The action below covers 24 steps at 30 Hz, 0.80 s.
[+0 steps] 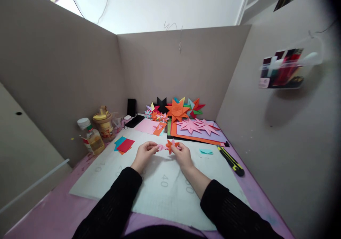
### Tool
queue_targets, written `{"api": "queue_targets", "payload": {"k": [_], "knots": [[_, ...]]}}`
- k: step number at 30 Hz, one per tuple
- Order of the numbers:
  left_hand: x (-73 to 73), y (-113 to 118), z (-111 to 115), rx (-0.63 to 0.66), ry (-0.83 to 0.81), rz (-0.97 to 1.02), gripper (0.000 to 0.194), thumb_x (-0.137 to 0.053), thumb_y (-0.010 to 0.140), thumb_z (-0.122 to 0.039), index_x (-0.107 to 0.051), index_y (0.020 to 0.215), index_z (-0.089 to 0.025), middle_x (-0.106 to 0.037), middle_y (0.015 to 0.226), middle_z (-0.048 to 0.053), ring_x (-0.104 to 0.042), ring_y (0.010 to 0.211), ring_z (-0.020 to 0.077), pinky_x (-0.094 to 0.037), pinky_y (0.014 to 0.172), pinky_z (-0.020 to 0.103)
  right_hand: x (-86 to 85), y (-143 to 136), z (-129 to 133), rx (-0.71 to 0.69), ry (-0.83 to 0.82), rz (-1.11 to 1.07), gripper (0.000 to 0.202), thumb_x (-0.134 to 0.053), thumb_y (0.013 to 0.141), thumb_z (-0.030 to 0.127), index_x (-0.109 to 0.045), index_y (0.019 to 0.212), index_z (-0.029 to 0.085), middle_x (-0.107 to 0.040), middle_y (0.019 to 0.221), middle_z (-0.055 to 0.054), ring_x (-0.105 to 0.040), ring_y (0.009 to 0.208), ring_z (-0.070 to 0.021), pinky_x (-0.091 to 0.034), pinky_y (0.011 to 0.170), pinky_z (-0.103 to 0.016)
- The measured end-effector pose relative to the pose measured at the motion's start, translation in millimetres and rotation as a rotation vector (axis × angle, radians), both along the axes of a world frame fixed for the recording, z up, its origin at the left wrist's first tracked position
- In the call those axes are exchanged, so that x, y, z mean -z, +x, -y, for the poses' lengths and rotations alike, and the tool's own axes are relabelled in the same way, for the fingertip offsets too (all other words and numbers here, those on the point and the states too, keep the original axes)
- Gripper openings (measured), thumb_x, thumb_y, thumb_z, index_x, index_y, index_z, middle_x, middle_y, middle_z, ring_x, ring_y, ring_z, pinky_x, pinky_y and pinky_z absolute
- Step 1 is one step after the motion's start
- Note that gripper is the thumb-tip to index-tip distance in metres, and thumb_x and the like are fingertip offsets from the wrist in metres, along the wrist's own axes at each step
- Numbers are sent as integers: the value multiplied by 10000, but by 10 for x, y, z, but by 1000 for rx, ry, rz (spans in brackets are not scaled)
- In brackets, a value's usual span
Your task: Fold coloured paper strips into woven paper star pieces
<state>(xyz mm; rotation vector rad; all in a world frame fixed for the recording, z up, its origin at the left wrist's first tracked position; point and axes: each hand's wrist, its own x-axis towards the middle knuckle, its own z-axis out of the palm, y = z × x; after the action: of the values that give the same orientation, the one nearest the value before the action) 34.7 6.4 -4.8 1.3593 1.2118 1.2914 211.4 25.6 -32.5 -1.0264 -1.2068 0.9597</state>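
Over the middle of a white mat [106, 182], my right hand [182, 155] pinches a small orange and pink folded paper star [169, 146]. My left hand [146, 153] is closed on a small pink paper piece [161, 147] just left of the star. Whether that pink piece joins the star cannot be made out. A folded turquoise paper [206, 151] lies to the right of my right hand. Red, blue and orange paper squares [125, 145] lie to the left of my left hand.
A yellow and black cutter [231, 161] lies at the mat's right edge. Behind are finished paper stars [178, 110] on stacked coloured sheets [197, 138], and pink paper [145, 126]. A bottle [93, 139], a jar [104, 125] and phones [134, 121] stand or lie back left.
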Motion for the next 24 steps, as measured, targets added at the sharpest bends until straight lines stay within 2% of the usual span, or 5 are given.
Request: {"api": "queue_targets", "payload": {"k": [6, 15, 24], "knots": [[32, 45, 16, 32, 13, -38, 257, -660, 662, -349, -615, 785, -127, -653, 691, 49, -602, 623, 143, -439, 561, 225, -54, -43, 77, -41, 61, 109, 257, -613, 675, 403, -578, 630, 152, -545, 573, 2, -480, 543, -122, -379, 517, -233], [53, 40, 10, 12, 28, -113, 253, -644, 678, -354, -613, 793, -131, -660, 690, 48, -594, 610, 137, -432, 543, 218, -132, -40, 110, -34, 69, 138, 253, -616, 681, 396, -577, 633, 151, -569, 600, -10, -509, 582, -139, -392, 560, -251], [33, 43, 21, 6, 27, -121, 252, -636, 685, -371, -612, 775, -137, -655, 666, 43, -594, 601, 138, -430, 540, 219, -65, -31, 77, -25, 59, 116, 296, -617, 679, 447, -596, 668, 152, -596, 623, -14, -530, 588, -146, -405, 562, -255]]}}
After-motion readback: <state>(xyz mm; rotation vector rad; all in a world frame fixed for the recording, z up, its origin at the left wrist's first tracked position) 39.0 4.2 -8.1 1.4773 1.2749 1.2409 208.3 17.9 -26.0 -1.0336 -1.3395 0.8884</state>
